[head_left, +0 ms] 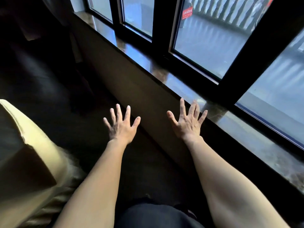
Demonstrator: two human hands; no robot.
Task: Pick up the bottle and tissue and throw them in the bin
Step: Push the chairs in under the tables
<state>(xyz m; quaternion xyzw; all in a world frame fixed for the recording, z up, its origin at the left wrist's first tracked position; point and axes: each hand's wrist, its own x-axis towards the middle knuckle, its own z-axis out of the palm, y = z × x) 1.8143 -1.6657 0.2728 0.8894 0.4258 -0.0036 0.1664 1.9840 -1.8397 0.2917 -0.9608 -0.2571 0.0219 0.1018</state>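
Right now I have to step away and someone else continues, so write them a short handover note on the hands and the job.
Left hand: empty, fingers spread, held over the dark floor.
Right hand: empty, fingers spread, fingertips near the edge of the window sill.
Bottle, tissue and bin: none in view; the room is dark, so look around first.
Done: nothing that shows.
Left: find both items, pick them up, throw them in the bin.

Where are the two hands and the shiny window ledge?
Left hand [122, 129], head view, back of the hand.
Right hand [189, 124], head view, back of the hand.
Shiny dark stone window ledge [243, 129], head view, top surface.
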